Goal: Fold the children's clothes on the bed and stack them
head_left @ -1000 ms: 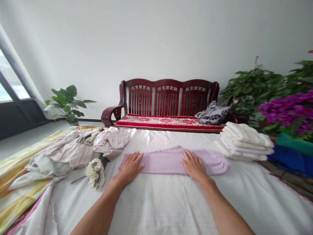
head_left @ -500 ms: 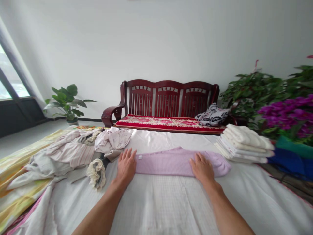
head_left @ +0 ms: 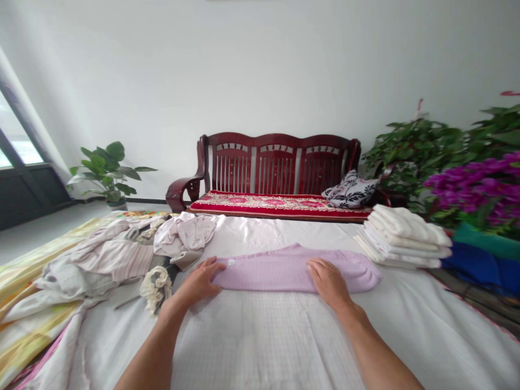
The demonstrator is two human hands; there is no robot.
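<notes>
A lilac ribbed knit garment (head_left: 264, 270), folded into a long strip, lies crosswise on the white sheet (head_left: 260, 336). It has a small white tag near its left end. My left hand (head_left: 202, 281) is at that end, its thumb and fingers apart around the edge of the cloth. Palm down on the right part of the strip rests my right hand (head_left: 330, 280), open, with its fingers stretched out over the knit. The garment's right end, bulkier and rounded, extends past this hand.
Left of the garment is a loose heap of clothes (head_left: 117, 260), with a cream ruffled piece (head_left: 155, 290) closest to my left arm. A stack of folded white cloths (head_left: 406, 238) stands at right. Behind are a wooden bench (head_left: 264, 162) and potted plants (head_left: 108, 170).
My left hand has turned from lying flat to curving around the garment's left end, thumb now toward me. My right hand has slid slightly left along the cloth.
</notes>
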